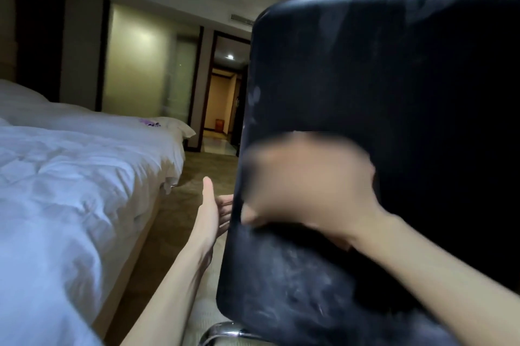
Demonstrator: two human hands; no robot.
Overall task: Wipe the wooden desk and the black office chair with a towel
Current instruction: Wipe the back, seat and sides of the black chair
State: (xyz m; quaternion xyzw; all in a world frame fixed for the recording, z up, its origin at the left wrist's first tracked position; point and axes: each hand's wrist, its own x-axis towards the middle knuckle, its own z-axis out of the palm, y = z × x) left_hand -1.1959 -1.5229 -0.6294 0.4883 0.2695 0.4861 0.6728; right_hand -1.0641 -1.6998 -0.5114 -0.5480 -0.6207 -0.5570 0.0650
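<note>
Black office chair [394,78] fills the right half of the view, back panel facing the camera, close up. Pale dusty smears [281,289] cover its lower part, with a few more near the left edge.

Right hand [306,185] is on the back panel at mid height, too motion-blurred to tell how far it's closed or what it holds. Can't make out a towel at all. Wooden desk isn't in view.

Left hand [209,210] is at the panel's left edge, thumb up, fingers straight and reaching past the edge, tips hidden behind it. Looks like a light brace rather than a firm hold.

Chrome armrest [222,330] sits just below. White bed [70,177] is to the left, with a strip of carpet [202,165] between it and the chair.

Risks, as I judge them:
- Chair probably swivels or rolls. A hard stroke against that loose brace could turn the back away, so the stroke skids off.
- If it rolls left, it bumps the bed and dust may end up on the white bedding.
- Lower smears look heavy. Fast passes may only spread them.
- If the cloth isn't actually under the palm, that's skin on dust.
- Dim light makes missed patches easy.
</note>
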